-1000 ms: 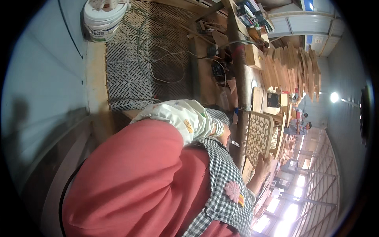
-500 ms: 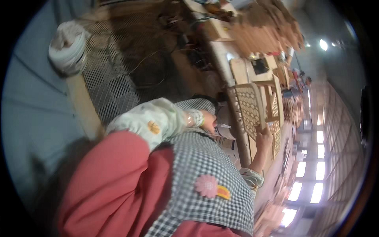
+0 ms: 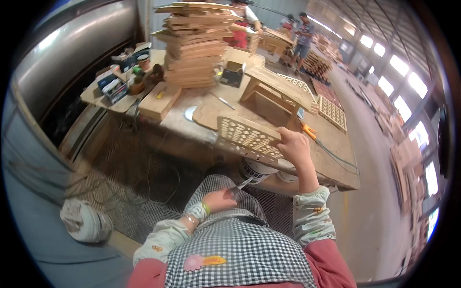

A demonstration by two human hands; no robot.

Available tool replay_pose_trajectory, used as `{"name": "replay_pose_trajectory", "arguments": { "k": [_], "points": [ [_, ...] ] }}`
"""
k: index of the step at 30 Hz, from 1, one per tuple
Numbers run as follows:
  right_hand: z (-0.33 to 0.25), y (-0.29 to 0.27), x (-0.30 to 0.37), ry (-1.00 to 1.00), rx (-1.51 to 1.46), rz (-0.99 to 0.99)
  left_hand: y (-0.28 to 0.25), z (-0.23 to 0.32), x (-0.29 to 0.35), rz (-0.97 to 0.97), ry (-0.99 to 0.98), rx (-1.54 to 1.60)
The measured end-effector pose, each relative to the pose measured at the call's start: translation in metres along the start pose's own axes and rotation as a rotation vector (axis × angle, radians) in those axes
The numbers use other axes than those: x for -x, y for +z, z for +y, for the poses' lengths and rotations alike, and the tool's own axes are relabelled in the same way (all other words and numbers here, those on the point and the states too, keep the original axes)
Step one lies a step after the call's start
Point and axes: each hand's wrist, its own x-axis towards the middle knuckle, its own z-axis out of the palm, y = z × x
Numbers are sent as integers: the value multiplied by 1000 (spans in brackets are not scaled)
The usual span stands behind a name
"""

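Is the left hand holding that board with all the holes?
No, the right hand grips the perforated wooden panel at its right end, while the left hand holds a flat-bladed tool.

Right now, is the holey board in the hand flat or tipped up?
Tipped up: the holey board turns its broad face toward the person, and the right hand grips one end.

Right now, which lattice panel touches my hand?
The tilted panel nearest you, in your right hand; the flat panel beyond the orange tool lies untouched.
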Motion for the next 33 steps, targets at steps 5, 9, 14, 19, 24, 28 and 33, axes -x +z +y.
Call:
{"name": "replay_pose_trajectory", "arguments": {
  "k": [5, 9, 14, 19, 24, 28, 33],
  "points": [
    [16, -16, -40, 39, -28, -30, 11, -27, -29, 38, -87, 194],
    [35, -20, -68, 122, -70, -73, -6, -30, -42, -126, -214, 541],
    [48, -5, -90, 107, -37, -103, -1, -55, -55, -170, -262, 620],
    [52, 1, -91, 8, -2, -57, -2, -60, -62, -207, -300, 619],
    [44, 4, -82, -40, 52, 6, 4, -54, -62, -70, -190, 419],
    [34, 4, -67, -41, 122, 61, -19, -16, -42, 131, -217, 356],
    [22, 6, -65, -21, 158, 47, -57, 27, -17, 276, -133, 335]
  ]
}}
